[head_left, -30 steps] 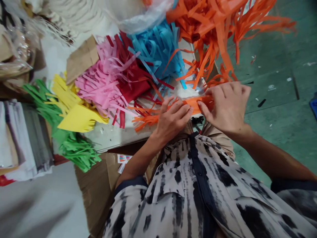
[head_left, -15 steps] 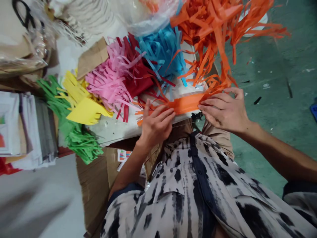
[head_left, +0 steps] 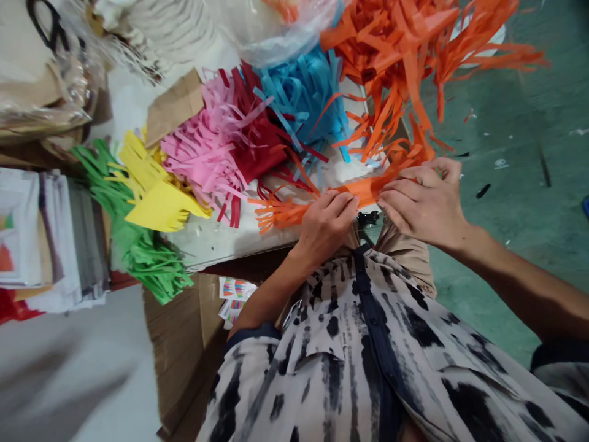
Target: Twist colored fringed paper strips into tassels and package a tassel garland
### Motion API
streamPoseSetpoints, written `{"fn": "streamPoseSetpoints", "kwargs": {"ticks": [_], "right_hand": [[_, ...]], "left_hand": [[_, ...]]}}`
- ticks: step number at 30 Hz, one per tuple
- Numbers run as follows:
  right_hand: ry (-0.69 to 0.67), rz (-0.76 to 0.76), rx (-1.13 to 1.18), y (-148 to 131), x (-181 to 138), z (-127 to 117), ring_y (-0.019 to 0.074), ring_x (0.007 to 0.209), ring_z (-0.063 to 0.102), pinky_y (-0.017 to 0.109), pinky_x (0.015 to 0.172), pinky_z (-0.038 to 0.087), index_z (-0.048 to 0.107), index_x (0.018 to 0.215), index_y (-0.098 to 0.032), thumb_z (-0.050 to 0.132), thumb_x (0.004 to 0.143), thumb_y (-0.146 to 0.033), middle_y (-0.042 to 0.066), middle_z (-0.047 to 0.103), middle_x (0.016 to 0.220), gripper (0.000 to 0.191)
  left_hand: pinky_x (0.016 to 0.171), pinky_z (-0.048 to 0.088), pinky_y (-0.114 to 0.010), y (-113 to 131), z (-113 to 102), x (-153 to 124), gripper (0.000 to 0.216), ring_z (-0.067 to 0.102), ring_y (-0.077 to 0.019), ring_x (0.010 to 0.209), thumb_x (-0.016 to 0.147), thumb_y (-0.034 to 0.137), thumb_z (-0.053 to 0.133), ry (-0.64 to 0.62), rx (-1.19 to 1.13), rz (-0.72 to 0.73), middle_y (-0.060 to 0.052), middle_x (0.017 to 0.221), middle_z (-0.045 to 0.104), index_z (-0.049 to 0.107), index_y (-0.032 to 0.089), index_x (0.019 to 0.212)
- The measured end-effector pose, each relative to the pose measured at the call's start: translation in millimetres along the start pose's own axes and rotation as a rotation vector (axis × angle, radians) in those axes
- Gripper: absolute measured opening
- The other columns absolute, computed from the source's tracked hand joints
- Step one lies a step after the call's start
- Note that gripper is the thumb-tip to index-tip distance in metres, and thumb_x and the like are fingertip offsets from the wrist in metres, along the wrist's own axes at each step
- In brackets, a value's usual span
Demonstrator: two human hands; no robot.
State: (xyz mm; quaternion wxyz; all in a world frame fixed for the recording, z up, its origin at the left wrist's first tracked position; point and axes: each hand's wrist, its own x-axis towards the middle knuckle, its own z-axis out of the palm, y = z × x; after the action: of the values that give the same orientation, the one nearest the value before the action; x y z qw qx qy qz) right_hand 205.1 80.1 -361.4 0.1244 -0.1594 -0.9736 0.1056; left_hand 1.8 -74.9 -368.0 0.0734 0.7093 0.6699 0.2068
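left hand (head_left: pixel 327 222): fingers bunched, pinching orange fringed strip (head_left: pixel 365 191). right hand (head_left: pixel 426 201): fingers curled, pinching same strip farther right. strip lies along near edge of white table (head_left: pixel 221 242); blue bundle (head_left: pixel 304 101) beyond, red bundle (head_left: pixel 260 153) left of blue.

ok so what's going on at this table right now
A person has both hands on an orange strip at the near edge of the table. The left hand covers part of it, with fringe showing beyond; the right hand is at its other end. Fringed bundles in pink, blue, yellow and green lie nearby.
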Motion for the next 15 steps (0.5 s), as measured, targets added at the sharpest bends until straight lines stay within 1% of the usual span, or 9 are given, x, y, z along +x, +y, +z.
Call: {"fn": "streamPoseSetpoints", "kwargs": {"ticks": [3,5,7,9,12,15], "right_hand": [[-0.007,-0.036,0.022,0,3,1,0.0348,0.128,0.067,0.061,0.115,0.033,0.077,0.125,-0.034,0.06,0.112,-0.043,0.003,0.086,0.129,0.023],[-0.001,-0.01,0.074,2,7,0,0.0356,0.128,0.067,0.063,0.113,0.033,0.078,0.121,-0.035,0.058,0.113,-0.042,0.002,0.086,0.126,0.023],[-0.005,0.049,0.114,5,11,-3,0.0373,0.129,0.065,0.064,0.112,0.034,0.079,0.115,-0.035,0.055,0.114,-0.045,0.002,0.086,0.122,0.026],[-0.025,0.095,0.145,8,15,-6,0.0393,0.13,0.063,0.066,0.11,0.035,0.079,0.112,-0.034,0.053,0.115,-0.051,0.004,0.086,0.119,0.031],[-0.038,0.143,0.189,10,21,-9,0.0415,0.128,0.062,0.068,0.108,0.035,0.078,0.108,-0.033,0.049,0.115,-0.055,0.006,0.084,0.11,0.037],[-0.045,0.201,0.191,6,25,-7,0.0433,0.121,0.062,0.069,0.105,0.036,0.079,0.11,-0.032,0.049,0.113,-0.056,0.011,0.08,0.098,0.039]], "left_hand": [[0.111,0.059,-0.045,-5,4,-4,0.032,0.074,-0.0252,0.119,0.116,0.018,0.049,0.052,0.01,0.012,-0.013,0.128,0.083,0.079,0.018,0.129],[0.105,0.06,-0.042,-7,1,-9,0.031,0.074,-0.0239,0.114,0.117,0.02,0.05,0.089,0.017,0.004,-0.011,0.122,0.084,0.08,0.02,0.122],[0.099,0.058,-0.04,-7,-6,-13,0.028,0.073,-0.0235,0.109,0.117,0.025,0.052,0.128,0.04,-0.055,-0.009,0.115,0.084,0.08,0.021,0.115],[0.094,0.056,-0.04,-8,-12,-16,0.026,0.072,-0.0243,0.106,0.117,0.032,0.056,0.148,0.062,-0.135,-0.008,0.113,0.083,0.08,0.023,0.11],[0.093,0.053,-0.041,-12,-20,-15,0.026,0.07,-0.0249,0.103,0.116,0.038,0.059,0.113,0.039,-0.238,-0.007,0.11,0.082,0.077,0.024,0.107],[0.09,0.05,-0.04,-15,-22,-9,0.024,0.068,-0.0248,0.098,0.115,0.038,0.06,0.063,0.024,-0.31,-0.006,0.101,0.079,0.074,0.023,0.102]]}}
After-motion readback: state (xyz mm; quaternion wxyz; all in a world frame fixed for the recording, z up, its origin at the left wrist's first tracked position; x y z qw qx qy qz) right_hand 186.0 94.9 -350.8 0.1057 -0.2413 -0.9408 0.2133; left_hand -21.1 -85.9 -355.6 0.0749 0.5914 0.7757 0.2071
